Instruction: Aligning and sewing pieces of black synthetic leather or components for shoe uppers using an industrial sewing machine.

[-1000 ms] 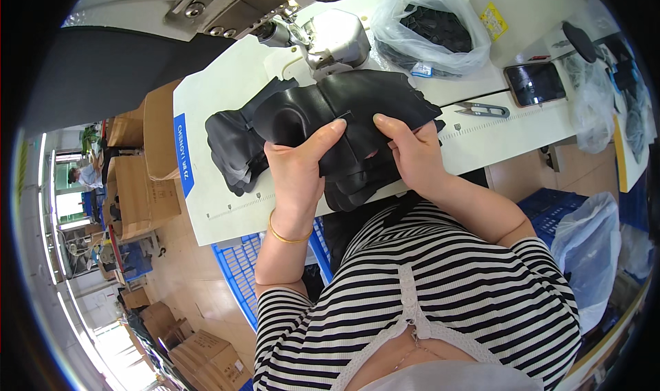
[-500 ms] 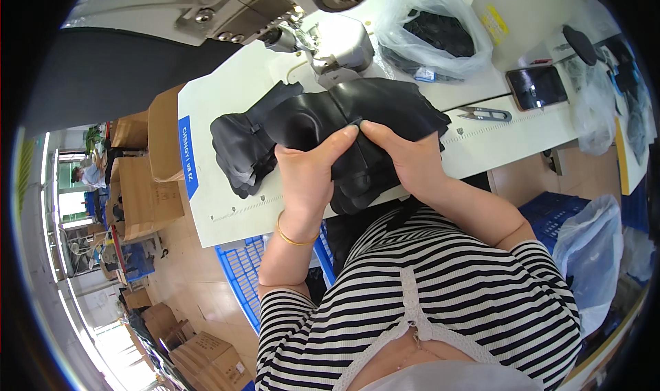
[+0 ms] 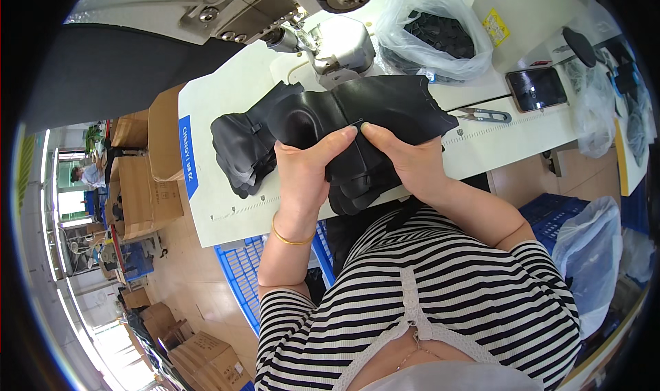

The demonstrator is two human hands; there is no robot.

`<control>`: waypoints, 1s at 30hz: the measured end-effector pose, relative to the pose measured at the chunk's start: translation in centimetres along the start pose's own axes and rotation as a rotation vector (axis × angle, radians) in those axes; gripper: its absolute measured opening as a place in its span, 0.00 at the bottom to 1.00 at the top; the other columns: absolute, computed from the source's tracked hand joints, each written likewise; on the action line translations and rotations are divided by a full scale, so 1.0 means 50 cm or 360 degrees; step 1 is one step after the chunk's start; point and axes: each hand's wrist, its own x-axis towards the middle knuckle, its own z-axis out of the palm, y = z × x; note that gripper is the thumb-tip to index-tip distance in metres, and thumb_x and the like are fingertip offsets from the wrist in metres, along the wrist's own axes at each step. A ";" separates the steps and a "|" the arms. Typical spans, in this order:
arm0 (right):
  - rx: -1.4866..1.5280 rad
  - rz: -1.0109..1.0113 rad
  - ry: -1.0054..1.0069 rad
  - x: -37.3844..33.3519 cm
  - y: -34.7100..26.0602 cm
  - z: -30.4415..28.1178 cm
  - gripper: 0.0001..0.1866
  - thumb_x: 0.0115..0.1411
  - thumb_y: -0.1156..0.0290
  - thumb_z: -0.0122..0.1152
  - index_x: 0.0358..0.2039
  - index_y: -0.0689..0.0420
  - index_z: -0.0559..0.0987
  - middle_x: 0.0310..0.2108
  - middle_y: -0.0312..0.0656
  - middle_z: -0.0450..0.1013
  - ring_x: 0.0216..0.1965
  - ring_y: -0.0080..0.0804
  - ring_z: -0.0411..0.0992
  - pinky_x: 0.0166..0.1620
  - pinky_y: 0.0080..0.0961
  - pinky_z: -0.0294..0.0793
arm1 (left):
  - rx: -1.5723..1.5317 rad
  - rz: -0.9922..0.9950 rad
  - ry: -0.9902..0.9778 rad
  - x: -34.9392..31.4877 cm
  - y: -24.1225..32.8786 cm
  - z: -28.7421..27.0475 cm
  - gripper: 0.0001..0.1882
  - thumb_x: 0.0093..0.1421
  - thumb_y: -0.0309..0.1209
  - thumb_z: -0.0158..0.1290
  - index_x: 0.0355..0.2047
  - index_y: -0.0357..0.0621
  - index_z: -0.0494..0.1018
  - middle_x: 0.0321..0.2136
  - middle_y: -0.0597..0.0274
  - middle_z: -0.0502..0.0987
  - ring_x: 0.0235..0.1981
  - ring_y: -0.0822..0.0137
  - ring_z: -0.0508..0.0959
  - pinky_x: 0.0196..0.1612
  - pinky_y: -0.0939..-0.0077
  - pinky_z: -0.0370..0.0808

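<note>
A smooth black leather-like piece (image 3: 385,102) with a seam across its middle is stretched between my two hands, over the table's front part. My left hand (image 3: 302,171) grips its near edge, thumb pressed close to the seam. From the other side my right hand (image 3: 411,163) holds it the same way, so the thumb tips nearly meet at the seam. Most of my fingers are hidden beneath the piece. A stack of similar black pieces (image 3: 240,147) lies to the left, and more black pieces (image 3: 361,193) sit below my hands at the table edge.
A sewing machine (image 3: 337,50) stands just beyond the piece. Thread snips (image 3: 487,115) and a phone (image 3: 536,88) lie to the right, near a clear plastic bag (image 3: 474,64) of black pieces. Blue crates (image 3: 237,270) and cardboard boxes (image 3: 148,198) are below and left of the white table (image 3: 213,219).
The black piece has been pulled flatter, its right end now reaching slightly farther right. My hands have barely moved, thumbs still at the seam.
</note>
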 end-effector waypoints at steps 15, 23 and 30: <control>-0.0193 0.0056 0.0234 0.053 -0.074 0.008 0.11 0.59 0.64 0.62 0.29 0.60 0.77 0.18 0.30 0.69 0.14 0.12 0.62 0.16 0.10 0.60 | -0.0060 0.0007 -0.0091 0.033 0.067 -0.016 0.13 0.49 0.13 0.57 0.36 0.35 0.74 0.31 0.58 0.79 0.29 0.69 0.80 0.35 0.77 0.79; -0.0195 -0.0055 0.0149 0.113 -0.106 0.031 0.09 0.59 0.68 0.60 0.27 0.61 0.77 0.17 0.29 0.67 0.14 0.10 0.60 0.17 0.11 0.57 | -0.0107 -0.0118 -0.0092 0.067 0.086 -0.015 0.10 0.49 0.15 0.57 0.34 0.31 0.74 0.29 0.56 0.78 0.27 0.68 0.80 0.32 0.76 0.80; -0.0260 0.0183 0.0150 0.073 -0.107 0.017 0.09 0.58 0.68 0.60 0.27 0.62 0.77 0.19 0.33 0.71 0.15 0.14 0.64 0.16 0.11 0.59 | -0.0237 -0.0169 -0.0023 0.030 0.096 -0.001 0.11 0.50 0.14 0.54 0.36 0.31 0.74 0.30 0.55 0.78 0.29 0.66 0.80 0.35 0.73 0.79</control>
